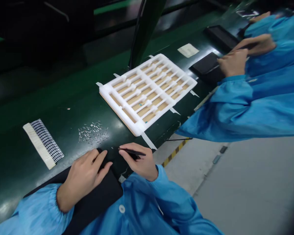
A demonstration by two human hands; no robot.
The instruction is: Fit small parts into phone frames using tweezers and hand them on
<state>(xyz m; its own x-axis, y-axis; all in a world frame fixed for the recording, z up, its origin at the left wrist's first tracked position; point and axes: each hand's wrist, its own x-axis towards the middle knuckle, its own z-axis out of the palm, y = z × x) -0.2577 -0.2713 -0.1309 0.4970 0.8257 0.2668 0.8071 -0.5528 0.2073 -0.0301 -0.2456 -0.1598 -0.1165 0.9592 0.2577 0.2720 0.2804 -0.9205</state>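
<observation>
While the right hand (139, 162) is clamping black tweezers (132, 152) for fine control, the open left hand (85, 178) is resting empty on a black arm pad (98, 195), apparently for steadiness, beside tiny metal pieces (93, 133) scattering across the green belt (51, 107) near a white foam tray (123, 78).

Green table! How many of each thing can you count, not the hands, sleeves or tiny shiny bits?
White foam tray: 1
Black pads: 3
Black tweezers: 1
Striped white strip: 1
Pale paper square: 1
Total: 7
</observation>
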